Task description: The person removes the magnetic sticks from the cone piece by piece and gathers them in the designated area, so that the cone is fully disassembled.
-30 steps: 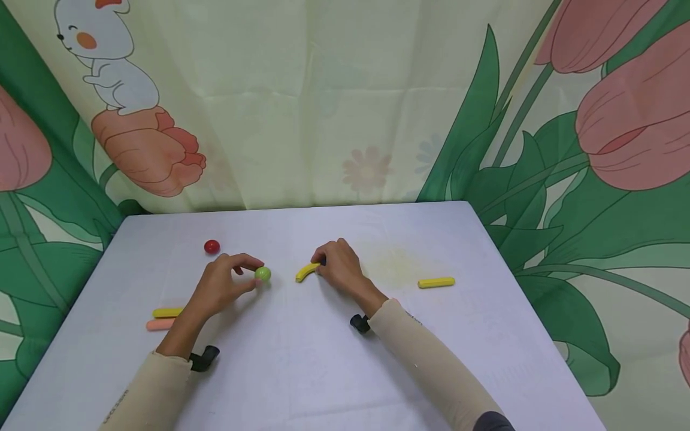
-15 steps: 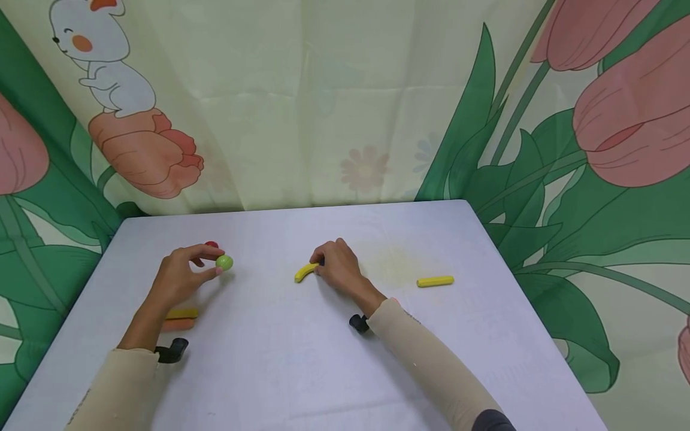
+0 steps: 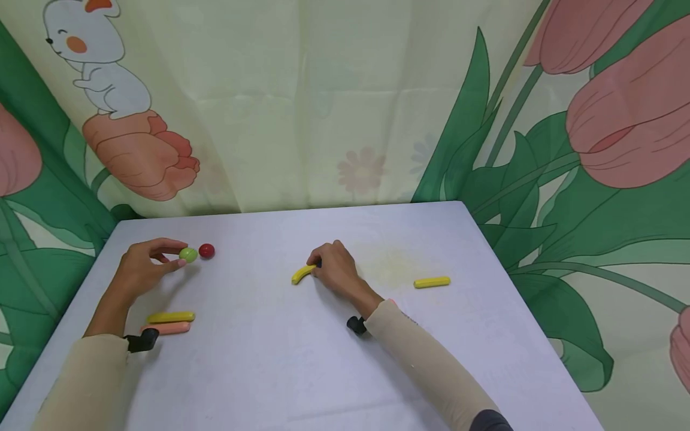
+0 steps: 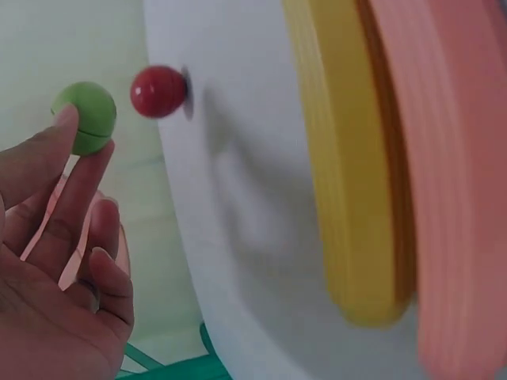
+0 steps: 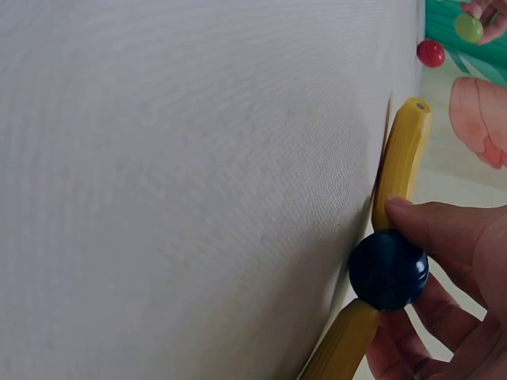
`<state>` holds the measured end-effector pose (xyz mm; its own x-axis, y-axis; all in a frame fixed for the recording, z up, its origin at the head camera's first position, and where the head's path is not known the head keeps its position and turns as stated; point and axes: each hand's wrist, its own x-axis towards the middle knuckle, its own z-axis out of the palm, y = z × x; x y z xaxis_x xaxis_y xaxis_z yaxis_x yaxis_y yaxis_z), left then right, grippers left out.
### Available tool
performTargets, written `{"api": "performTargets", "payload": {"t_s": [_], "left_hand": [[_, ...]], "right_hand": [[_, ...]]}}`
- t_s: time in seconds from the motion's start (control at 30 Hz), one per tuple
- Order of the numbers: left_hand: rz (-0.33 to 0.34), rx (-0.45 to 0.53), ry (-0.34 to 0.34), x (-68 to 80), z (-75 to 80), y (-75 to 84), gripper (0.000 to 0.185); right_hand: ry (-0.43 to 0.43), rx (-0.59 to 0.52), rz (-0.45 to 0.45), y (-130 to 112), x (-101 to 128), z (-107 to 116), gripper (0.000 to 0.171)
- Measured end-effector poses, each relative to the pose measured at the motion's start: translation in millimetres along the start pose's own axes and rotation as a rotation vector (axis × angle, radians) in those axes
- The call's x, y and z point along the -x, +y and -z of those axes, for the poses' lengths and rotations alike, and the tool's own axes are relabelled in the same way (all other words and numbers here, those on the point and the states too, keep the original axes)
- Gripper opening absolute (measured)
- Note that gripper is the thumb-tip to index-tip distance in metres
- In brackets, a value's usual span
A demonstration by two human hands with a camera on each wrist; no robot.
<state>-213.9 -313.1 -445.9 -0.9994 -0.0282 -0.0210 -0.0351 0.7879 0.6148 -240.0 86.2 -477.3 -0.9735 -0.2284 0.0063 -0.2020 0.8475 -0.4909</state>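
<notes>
My left hand [image 3: 144, 266] pinches a light green ball [image 3: 188, 255] between thumb and finger, just left of a red ball [image 3: 207, 251]. In the left wrist view, the green ball [image 4: 93, 117] is at the fingertips and the red ball [image 4: 158, 92] sits on the table. My right hand [image 3: 339, 269] holds a dark blue ball [image 5: 388, 269] between thumb and fingers. A curved yellow stick [image 5: 402, 154] meets this ball on one side, with the thumb tip over their joint. Another yellow stick [image 5: 345, 340] reaches the ball from below in the right wrist view.
On the white table [image 3: 259, 359], a yellow stick [image 3: 171, 317] and a pink stick [image 3: 167, 328] lie side by side near the left forearm. One more yellow stick [image 3: 432, 282] lies at the right. A patterned curtain [image 3: 269, 120] hangs behind the table.
My left hand has carried the green ball left across the table, past the red ball, to its left side. The right hand keeps its place at the blue ball.
</notes>
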Motion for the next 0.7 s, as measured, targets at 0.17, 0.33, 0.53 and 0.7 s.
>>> {"api": "performTargets", "payload": {"t_s": [0.17, 0.33, 0.53, 0.7], "left_hand": [[-0.001, -0.027, -0.021, -9.6, 9.5, -10.6, 0.045], [0.017, -0.066, -0.050, -24.1, 15.0, -23.5, 0.043], [0.057, -0.056, -0.102, -35.7, 16.7, -36.6, 0.044], [0.080, -0.046, -0.128, -41.0, 14.3, -43.2, 0.046]], "right_hand": [[-0.001, -0.002, -0.002, -0.9, 0.9, 1.5, 0.015], [0.004, 0.009, 0.008, -1.1, 1.2, 2.5, 0.015], [0.001, 0.001, 0.011, -0.9, 2.3, 2.0, 0.015], [0.004, -0.005, 0.017, -1.2, 2.4, 1.4, 0.015]]}}
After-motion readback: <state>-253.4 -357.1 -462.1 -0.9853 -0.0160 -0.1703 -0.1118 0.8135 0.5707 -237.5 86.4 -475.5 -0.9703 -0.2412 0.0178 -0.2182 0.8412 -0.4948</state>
